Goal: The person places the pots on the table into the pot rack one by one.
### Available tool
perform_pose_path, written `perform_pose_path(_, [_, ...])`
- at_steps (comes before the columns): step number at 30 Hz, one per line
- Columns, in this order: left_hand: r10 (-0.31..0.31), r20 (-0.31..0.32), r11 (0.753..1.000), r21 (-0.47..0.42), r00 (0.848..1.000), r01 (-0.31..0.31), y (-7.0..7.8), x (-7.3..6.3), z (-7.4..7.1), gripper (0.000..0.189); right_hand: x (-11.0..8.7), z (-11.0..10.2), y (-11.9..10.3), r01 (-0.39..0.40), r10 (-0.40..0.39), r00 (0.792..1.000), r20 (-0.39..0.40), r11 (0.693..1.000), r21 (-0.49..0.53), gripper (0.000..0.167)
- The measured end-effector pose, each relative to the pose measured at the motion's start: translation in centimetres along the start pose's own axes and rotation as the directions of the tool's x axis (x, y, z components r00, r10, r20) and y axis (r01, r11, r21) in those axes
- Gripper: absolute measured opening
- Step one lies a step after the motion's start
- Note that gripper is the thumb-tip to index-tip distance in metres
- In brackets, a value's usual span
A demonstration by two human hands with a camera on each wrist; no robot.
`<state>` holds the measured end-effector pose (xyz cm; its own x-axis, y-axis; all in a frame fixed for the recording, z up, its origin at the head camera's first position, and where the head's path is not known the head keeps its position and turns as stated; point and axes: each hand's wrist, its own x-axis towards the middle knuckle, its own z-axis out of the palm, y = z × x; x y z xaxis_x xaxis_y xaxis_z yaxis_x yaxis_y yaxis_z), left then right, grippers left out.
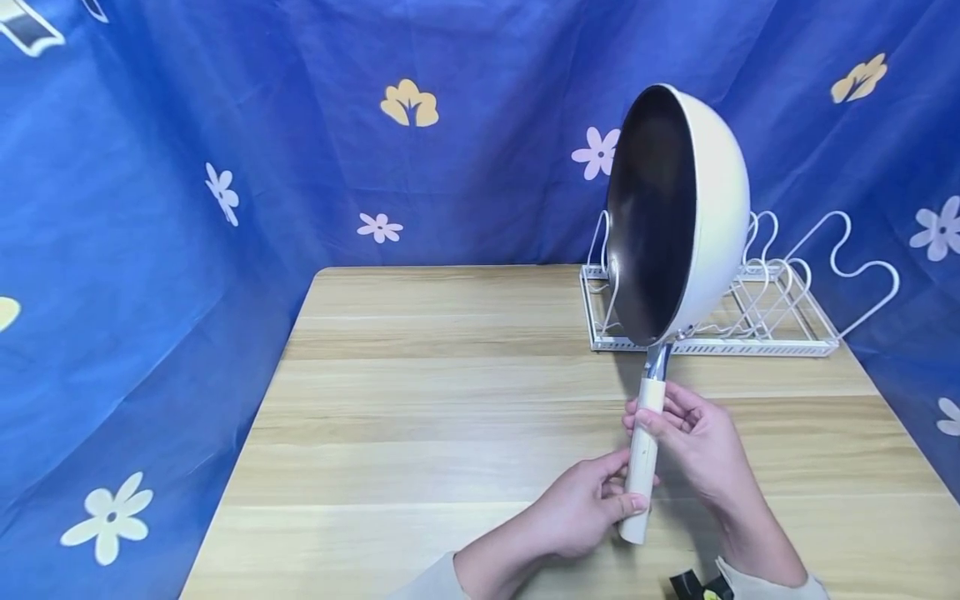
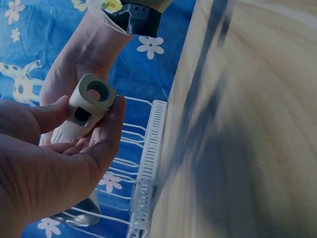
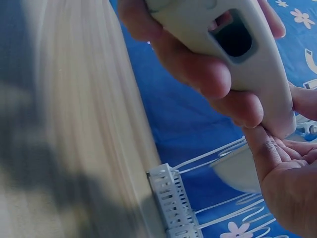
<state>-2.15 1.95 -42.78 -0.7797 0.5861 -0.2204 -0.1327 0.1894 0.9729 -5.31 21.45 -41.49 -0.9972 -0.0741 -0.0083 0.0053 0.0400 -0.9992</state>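
A deep frying pan point(image 1: 720, 208), white outside and dark inside, stands on edge at the left part of a white wire rack point(image 1: 720, 346); whether it touches the rack I cannot tell. Its pale handle points toward me, joined by a metal neck. My left hand point(image 1: 581, 508) grips the handle's lower end between thumb and fingers. Higher up, just below the neck, my right hand point(image 1: 705, 442) pinches the same handle. The left wrist view shows the hollow end of the handle point(image 2: 79, 111); the right wrist view shows fingers of both hands around it.
The rack's wavy wire dividers point(image 1: 862, 267) rise to the right of the pan. Under everything lies a wooden table point(image 1: 420, 400). A blue flowered cloth point(image 1: 480, 183) hangs behind and at the sides. A black strap piece point(image 1: 701, 586) sits by the right sleeve.
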Motion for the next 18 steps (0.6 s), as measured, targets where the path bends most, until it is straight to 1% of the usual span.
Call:
perform_pose_path(3, [-0.003, 0.006, 1.0, -0.02, 1.0, 0.003, -0.3, 0.0, 0.0, 0.051, 0.1, 0.0, 0.3, -0.024, 0.024, 1.0, 0.006, 1.0, 0.003, 0.055])
perform_pose_path(8, [-0.021, 0.016, 0.997, -0.075, 1.0, 0.022, -0.9, 0.2, 0.2, 0.047, 0.4, -0.1, 1.1, -0.053, 0.053, 0.998, 0.015, 0.998, -0.019, 0.059])
perform_pose_path(13, [-0.042, 0.017, 0.993, -0.106, 0.999, 0.044, -1.2, 0.4, 0.3, 0.047, 0.7, -0.2, 1.9, -0.056, 0.056, 0.998, 0.021, 0.998, -0.006, 0.058])
perform_pose_path(18, [-0.06, -0.002, 0.992, -0.11, 0.998, 0.06, -1.7, 0.5, 0.3, 0.049, 1.0, -0.2, 2.6, -0.061, 0.06, 0.998, 0.03, 0.998, 0.01, 0.057])
